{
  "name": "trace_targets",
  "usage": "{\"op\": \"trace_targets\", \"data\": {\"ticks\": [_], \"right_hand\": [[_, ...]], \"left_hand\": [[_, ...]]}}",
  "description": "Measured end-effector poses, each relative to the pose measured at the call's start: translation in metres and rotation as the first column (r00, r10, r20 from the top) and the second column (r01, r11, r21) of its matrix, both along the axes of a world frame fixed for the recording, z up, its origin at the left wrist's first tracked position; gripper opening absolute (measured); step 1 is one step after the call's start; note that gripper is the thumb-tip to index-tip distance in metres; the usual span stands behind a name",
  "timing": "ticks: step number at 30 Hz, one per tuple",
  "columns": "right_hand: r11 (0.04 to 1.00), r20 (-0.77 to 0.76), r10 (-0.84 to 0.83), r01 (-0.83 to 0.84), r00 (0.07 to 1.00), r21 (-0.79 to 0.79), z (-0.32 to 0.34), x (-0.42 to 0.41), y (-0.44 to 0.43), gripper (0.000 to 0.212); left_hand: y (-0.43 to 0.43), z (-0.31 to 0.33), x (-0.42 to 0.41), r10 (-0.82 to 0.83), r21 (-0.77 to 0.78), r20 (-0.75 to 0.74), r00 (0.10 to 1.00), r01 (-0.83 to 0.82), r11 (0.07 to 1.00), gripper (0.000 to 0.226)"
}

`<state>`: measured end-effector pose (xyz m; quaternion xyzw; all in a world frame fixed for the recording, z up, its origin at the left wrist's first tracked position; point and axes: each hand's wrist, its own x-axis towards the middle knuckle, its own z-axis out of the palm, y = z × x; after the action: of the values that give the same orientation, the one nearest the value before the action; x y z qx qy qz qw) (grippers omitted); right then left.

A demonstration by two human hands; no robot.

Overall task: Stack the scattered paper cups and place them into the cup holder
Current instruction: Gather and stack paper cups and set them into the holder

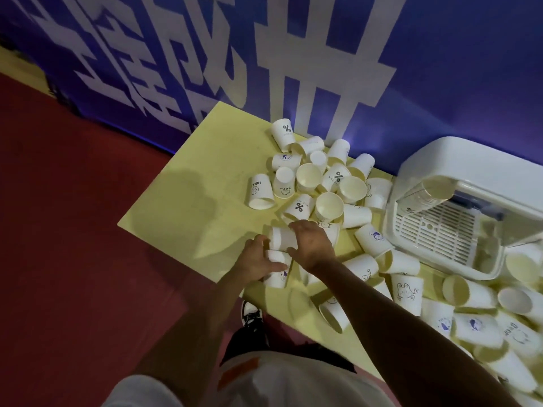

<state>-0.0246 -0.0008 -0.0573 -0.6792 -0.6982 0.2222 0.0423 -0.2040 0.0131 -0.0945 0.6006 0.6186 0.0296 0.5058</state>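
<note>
Several white paper cups lie scattered over the yellow table, some upright, some tipped. My left hand grips a short stack of cups near the table's front edge. My right hand holds a single upturned cup right above that stack, touching it. The white cup holder stands at the right against the wall, with a stack of cups lying inside it.
A blue wall with large white characters backs the table. Red floor lies to the left. More cups crowd the table's right side. My shoe shows below the table edge.
</note>
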Motion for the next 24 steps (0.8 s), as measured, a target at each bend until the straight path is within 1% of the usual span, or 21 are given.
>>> {"op": "trace_targets", "data": {"ticks": [5, 9, 11, 14, 18, 21, 24], "right_hand": [[0.999, 0.001, 0.040, -0.040, 0.999, -0.032, -0.005, -0.010, 0.008, 0.063], [0.999, -0.018, 0.035, -0.035, 0.999, -0.007, -0.011, -0.016, 0.014, 0.060], [0.999, -0.021, 0.040, -0.040, 0.999, -0.002, -0.013, -0.019, 0.016, 0.058], [0.999, -0.019, 0.037, -0.037, 0.999, -0.008, -0.016, -0.022, 0.018, 0.060], [0.999, -0.042, 0.017, -0.016, 0.999, 0.033, -0.019, -0.019, 0.018, 0.063], [0.997, -0.099, -0.032, 0.039, 0.995, 0.063, -0.019, -0.013, 0.018, 0.067], [0.991, -0.239, -0.105, 0.120, 0.965, 0.051, -0.012, -0.008, 0.018, 0.063]], "left_hand": [[-0.001, 0.000, -0.003, 0.036, -0.069, 0.062, 0.997, -0.032, 0.997, 0.093], [0.000, -0.002, -0.013, 0.127, -0.176, 0.126, 0.984, -0.104, 0.979, 0.090], [0.000, -0.001, -0.015, 0.159, -0.207, 0.145, 0.977, -0.127, 0.970, 0.096], [0.000, -0.001, -0.016, 0.165, -0.208, 0.143, 0.976, -0.133, 0.969, 0.104], [0.000, -0.003, -0.013, 0.167, -0.216, 0.164, 0.972, -0.130, 0.968, 0.092], [0.005, -0.003, -0.013, 0.180, -0.207, 0.162, 0.970, -0.145, 0.968, 0.081], [0.013, 0.002, -0.015, 0.197, -0.185, 0.149, 0.969, -0.168, 0.968, 0.079]]}}
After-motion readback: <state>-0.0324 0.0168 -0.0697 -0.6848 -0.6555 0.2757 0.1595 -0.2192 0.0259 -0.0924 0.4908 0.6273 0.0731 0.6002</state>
